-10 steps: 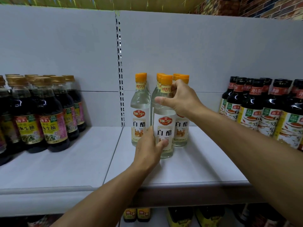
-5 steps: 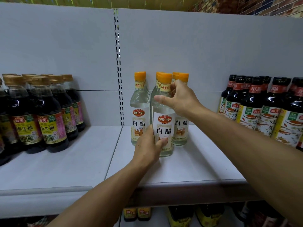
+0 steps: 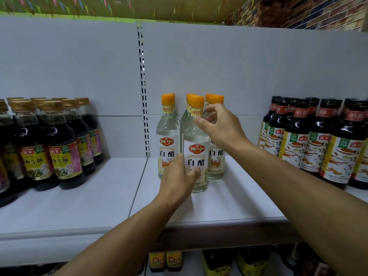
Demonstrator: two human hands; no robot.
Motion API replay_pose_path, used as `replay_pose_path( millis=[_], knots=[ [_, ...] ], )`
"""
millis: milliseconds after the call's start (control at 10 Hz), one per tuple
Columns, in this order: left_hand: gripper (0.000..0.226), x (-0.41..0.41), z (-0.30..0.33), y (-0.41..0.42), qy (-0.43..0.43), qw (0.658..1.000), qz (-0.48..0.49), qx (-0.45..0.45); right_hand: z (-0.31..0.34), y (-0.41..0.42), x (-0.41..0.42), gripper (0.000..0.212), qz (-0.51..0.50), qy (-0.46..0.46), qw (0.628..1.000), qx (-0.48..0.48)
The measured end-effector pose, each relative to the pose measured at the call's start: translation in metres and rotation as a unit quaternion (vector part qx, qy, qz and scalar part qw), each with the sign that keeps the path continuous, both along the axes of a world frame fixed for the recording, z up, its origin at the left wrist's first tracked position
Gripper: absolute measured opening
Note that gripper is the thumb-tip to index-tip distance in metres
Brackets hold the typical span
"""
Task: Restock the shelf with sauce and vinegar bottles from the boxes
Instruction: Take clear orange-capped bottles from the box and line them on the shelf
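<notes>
Now right hand point(image 3: 221, 127) grip loosened, fingers spread off front vinegar bottle point(image 3: 196, 148); left hand point(image 3: 177, 180) still holding base.

Both forearms reach forward; the left hand point(image 3: 177, 176) is low, its fingers point(image 3: 194, 173) curled; the right hand point(image 3: 221, 127) is higher, fingers loosely curved, thumb extended leftward.

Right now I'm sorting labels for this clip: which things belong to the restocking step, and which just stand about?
In the job:
front white vinegar bottle
left hand, low on that bottle
right hand, at its shoulder
white vinegar bottles behind
shelf

Standing about:
gold-capped soy sauce bottles
black-capped soy sauce bottles
bottles on the lower shelf
</notes>
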State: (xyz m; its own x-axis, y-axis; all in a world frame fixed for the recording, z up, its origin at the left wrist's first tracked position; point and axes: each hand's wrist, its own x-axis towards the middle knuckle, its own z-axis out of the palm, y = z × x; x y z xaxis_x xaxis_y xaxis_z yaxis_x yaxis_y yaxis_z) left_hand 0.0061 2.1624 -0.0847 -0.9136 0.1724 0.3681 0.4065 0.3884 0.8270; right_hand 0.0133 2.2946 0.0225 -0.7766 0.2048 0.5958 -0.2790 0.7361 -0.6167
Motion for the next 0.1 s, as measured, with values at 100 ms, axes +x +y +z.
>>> replay_pose_path(
  millis=[100],
  knots=[
    [0.031,0.0088,0.0014,-0.0044,0.046,0.999,0.015,-0.001,-0.0119,0.0024,0.0157,0.044,-0.017,0.052,0.998,0.005]
  ],
)
